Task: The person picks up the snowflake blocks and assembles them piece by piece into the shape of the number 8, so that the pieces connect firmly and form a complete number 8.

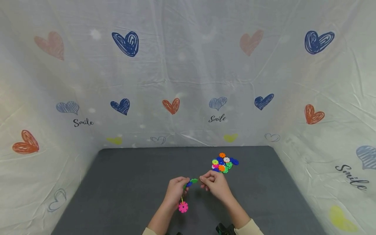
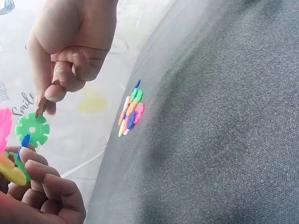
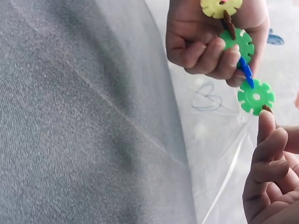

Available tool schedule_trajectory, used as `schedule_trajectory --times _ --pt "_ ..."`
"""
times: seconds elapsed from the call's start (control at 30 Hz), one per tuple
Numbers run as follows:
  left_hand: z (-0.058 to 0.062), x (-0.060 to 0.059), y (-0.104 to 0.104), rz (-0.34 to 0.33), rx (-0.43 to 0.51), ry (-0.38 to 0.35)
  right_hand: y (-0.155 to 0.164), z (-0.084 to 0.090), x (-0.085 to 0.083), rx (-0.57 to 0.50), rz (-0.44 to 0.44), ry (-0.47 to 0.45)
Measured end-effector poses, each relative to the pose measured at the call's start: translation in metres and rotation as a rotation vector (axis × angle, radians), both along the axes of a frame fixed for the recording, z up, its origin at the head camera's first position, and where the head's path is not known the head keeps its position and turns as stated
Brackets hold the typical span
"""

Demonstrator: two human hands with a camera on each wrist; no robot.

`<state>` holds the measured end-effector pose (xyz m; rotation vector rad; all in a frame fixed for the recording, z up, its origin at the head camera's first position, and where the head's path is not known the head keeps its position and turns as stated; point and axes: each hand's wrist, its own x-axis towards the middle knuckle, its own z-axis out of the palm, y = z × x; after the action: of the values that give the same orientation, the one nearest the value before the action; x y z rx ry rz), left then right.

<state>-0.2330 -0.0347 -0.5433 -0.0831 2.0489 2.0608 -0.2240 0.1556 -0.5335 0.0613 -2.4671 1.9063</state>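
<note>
My left hand [image 1: 176, 190] grips a chain of notched plastic discs by its blue disc [image 3: 246, 73] and the green disc behind it. A pink disc [image 1: 183, 207] hangs at the chain's lower end, below a yellow disc [image 3: 220, 6] and a brown one [image 3: 229, 25]. At the other end, a green disc [image 3: 256, 98] sticks out from the blue one toward my right hand [image 1: 217, 186]. Thumb and forefinger of that hand pinch a brown disc [image 2: 41, 105], seen edge-on at the rim of the end green disc, mostly hidden by the fingertips.
A loose pile of discs [image 1: 222, 168] in several colours lies on the dark table [image 1: 132, 182], just beyond my right hand. A black object [image 1: 225, 229] shows at the near edge. Behind the table hangs a white curtain [image 1: 188, 65] printed with hearts.
</note>
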Motion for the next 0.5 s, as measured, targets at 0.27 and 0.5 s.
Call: schedule_trajectory --times 0.27,0.5 --pt "0.0008 0.0037 0.0074 0.033 -0.022 0.02 -0.0057 -0.0056 0.001 -0.004 -0.041 0.055" --pt "0.0009 0.0055 0.0072 0.045 -0.037 0.035 -0.0096 -0.0092 0.003 -0.027 -0.054 0.081"
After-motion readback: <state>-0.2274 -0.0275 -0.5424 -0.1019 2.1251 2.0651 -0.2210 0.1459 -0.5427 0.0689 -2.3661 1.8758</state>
